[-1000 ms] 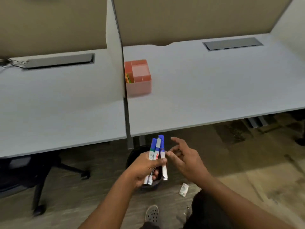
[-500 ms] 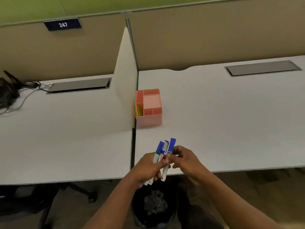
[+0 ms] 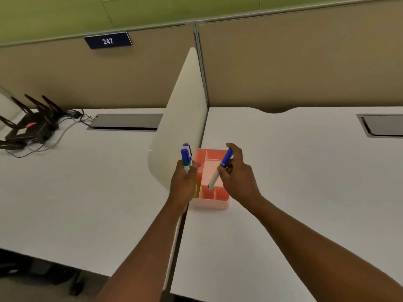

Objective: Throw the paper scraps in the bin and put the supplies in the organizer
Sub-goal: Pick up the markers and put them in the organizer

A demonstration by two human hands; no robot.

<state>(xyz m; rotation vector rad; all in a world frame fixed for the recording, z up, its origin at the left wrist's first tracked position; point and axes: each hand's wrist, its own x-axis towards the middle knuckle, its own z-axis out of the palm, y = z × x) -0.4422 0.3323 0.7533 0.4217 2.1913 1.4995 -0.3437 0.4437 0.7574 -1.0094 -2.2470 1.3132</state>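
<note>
Far left, a router (image 3: 26,129) w/ cables sits on the neighbouring desk (image 3: 76,192), out of play. Your left hand (image 3: 184,183) is clenched round two markers (image 3: 186,158), caps up, just beside the pink organizer (image 3: 214,202) at the divider (image 3: 185,118). Your right hand (image 3: 236,173) pinches one marker (image 3: 220,168): long axis tilted, blue cap up-right, white end down-left, right over a front slot. Looks like a straight drop in. Right desk (image 3: 305,182) is white, bare round the organizer; beige partition (image 3: 294,62) behind.
</note>
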